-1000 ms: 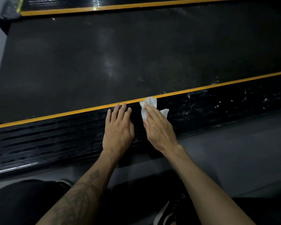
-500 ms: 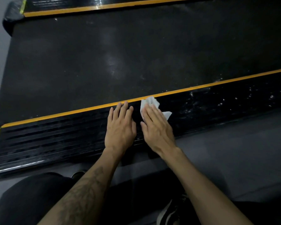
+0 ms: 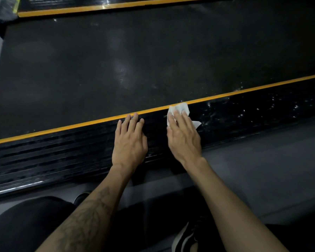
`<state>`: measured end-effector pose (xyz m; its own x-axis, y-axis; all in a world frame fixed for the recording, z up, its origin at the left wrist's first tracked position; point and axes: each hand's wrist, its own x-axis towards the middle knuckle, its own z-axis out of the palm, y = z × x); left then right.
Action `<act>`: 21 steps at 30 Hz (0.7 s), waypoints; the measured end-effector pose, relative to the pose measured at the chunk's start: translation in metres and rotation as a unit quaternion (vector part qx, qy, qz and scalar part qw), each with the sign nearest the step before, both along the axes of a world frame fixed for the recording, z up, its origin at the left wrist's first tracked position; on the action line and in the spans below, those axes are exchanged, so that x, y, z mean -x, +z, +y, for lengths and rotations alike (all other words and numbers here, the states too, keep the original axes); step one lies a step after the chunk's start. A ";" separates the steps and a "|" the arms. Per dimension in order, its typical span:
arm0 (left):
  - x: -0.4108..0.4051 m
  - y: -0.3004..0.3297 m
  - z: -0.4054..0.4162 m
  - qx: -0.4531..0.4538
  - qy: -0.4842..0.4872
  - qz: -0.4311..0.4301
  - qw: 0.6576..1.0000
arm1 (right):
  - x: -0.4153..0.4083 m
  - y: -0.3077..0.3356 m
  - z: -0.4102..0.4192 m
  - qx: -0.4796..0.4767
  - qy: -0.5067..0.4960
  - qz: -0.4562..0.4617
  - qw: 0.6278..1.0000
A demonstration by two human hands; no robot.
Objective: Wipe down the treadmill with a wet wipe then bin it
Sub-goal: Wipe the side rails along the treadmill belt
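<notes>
Nearest: a black shoe [image 3: 185,239] on the grey floor [image 3: 262,170]. Left hand [image 3: 129,140] lies flat on the treadmill's near side rail [image 3: 53,155], fingers straight and together, tips at the orange stripe [image 3: 62,129]. Right hand [image 3: 184,137] presses the white wet wipe [image 3: 180,108] onto the same rail with straight fingers, wipe touching the stripe. Versus half a second ago: right hand and wipe shifted rightward along the rail, gap between hands wider; left hand unmoved. Beyond: belt [image 3: 135,60], far rail [image 3: 116,4].
</notes>
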<state>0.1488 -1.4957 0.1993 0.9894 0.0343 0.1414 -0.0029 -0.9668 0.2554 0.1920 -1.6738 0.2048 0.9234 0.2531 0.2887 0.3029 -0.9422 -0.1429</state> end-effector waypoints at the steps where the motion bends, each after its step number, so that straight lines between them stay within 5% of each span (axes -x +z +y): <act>1: 0.000 0.000 0.000 -0.002 0.001 0.001 1.000 | 0.003 0.002 0.011 -0.003 0.000 -0.007 1.000; 5: -0.001 0.000 -0.001 -0.001 -0.001 -0.004 1.000 | 0.006 -0.001 0.031 0.000 0.089 -0.010 0.996; 13: -0.001 0.001 -0.001 0.006 0.000 0.000 1.000 | 0.003 -0.001 0.029 -0.034 -0.035 0.019 0.999; 18: 0.000 0.002 0.000 0.007 0.002 0.004 1.000 | 0.001 -0.009 0.021 -0.016 0.051 0.016 0.998; 21: 0.001 0.003 0.000 0.005 -0.002 0.011 1.000 | -0.012 -0.005 -0.014 -0.009 0.006 0.018 1.000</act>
